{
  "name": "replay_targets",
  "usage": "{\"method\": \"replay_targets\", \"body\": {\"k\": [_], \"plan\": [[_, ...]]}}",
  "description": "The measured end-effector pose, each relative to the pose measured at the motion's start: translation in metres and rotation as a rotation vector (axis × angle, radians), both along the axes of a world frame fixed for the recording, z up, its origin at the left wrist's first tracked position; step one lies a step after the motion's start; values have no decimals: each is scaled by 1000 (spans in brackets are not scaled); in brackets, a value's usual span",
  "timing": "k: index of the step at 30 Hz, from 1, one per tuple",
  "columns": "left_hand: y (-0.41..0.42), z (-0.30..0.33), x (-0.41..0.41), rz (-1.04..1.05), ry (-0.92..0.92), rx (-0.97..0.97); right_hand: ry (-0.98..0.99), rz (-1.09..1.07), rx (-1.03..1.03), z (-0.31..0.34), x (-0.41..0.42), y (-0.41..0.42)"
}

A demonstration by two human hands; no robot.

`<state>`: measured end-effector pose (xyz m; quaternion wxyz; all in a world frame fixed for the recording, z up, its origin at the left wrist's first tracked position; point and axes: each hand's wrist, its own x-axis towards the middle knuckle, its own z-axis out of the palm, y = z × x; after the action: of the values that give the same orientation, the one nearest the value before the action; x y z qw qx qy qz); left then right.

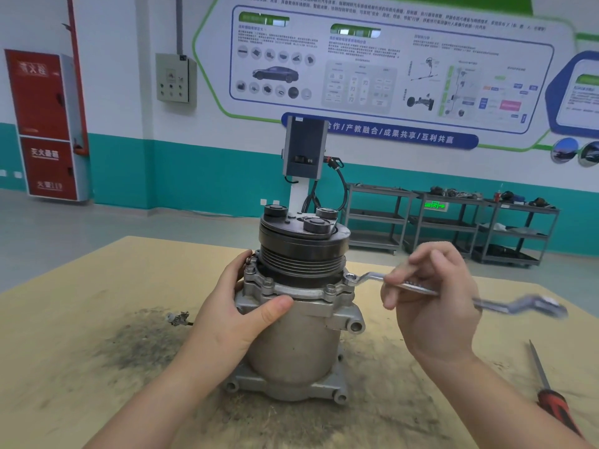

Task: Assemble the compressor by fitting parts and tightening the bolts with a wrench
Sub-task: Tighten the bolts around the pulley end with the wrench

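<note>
Compressor [301, 319] — grey cast-metal cylinder, dark grooved pulley uppermost — stands upright on its end flange. Offset ring wrench [421, 288]: ring end seated on the compressor's right flange bolt [349, 280].

Bare forearms and hands [227, 315], sleeveless.

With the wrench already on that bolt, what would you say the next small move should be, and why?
Probably swing the wrench handle round to turn the bolt. Its ring end sits on that flange bolt on the compressor's right side, the right hand grips the shaft, and the left hand braces the body. Which turn tightens cannot be told from here.
</note>
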<state>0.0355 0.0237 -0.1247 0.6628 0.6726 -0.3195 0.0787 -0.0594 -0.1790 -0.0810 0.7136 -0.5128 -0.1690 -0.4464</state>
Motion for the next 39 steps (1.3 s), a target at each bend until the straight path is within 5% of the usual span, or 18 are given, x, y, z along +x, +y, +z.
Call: {"method": "replay_targets", "body": {"k": [13, 19, 23, 34, 39], "plan": [[-1, -4, 3, 60, 0, 23, 79, -407, -529, 11, -20, 36], [-1, -4, 4, 50, -13, 17, 255, -135, 116, 32, -16, 11], [-1, -4, 3, 32, -6, 16, 379, 36, 352, 27, -5, -1], [-2, -4, 4, 59, -9, 23, 526, 211, 291, 23, 4, -17], [-1, -4, 4, 52, 4, 19, 279, -53, 190, 5, 6, -8]]}}
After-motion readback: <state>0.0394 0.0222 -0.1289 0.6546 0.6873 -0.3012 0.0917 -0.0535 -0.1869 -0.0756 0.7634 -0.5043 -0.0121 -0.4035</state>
